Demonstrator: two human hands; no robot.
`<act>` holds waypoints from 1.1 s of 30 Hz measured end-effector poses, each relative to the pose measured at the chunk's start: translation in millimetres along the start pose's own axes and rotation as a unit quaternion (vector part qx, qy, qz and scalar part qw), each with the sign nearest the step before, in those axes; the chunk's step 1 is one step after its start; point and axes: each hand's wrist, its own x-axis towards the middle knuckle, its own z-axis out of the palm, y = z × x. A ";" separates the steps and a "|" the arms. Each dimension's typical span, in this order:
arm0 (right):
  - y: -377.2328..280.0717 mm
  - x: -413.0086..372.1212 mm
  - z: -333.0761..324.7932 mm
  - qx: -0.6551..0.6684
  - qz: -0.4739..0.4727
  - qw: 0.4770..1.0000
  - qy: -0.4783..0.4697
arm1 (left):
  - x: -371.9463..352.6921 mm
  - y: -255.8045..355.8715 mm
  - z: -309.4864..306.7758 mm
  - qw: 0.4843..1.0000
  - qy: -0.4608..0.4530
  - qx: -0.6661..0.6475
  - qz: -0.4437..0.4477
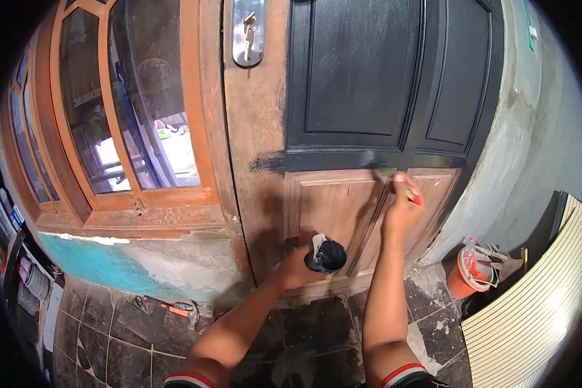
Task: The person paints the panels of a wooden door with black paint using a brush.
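My left hand (293, 269) is wrapped round a small cup of black paint (330, 257), held in front of the door's lower part. A pale scrap sticks up at the cup's rim. In my right hand (401, 210) is a paintbrush (414, 198) with a red handle end. Its bristles are at the lower edge of the black crosspiece, near the top of the bare wood panel (333, 200). The upper door panel (362, 71) is coated black, while the lower panels and the lock side show bare wood.
A lock plate with keys (248, 32) is on the door. To the left stands a wooden window frame (197, 129). An orange bucket (460, 279) holding a bottle and gloves stands right, beside a ribbed panel (530, 310). Tools with orange handles (178, 311) lie on the dark tiles.
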 end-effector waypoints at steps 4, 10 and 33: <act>-5.4 -1.7 1.3 -0.248 -0.327 0.908 0.085 | 1.5 2.1 -0.2 1.000 0.019 0.011 0.017; -1.7 -123.1 82.7 -0.125 -0.345 0.914 -0.173 | 6.5 -23.4 13.1 1.000 0.003 0.025 -0.013; -9.6 -24.4 -7.2 -0.045 -0.199 0.956 -0.211 | 37.1 14.6 67.2 0.995 -0.041 -0.094 0.006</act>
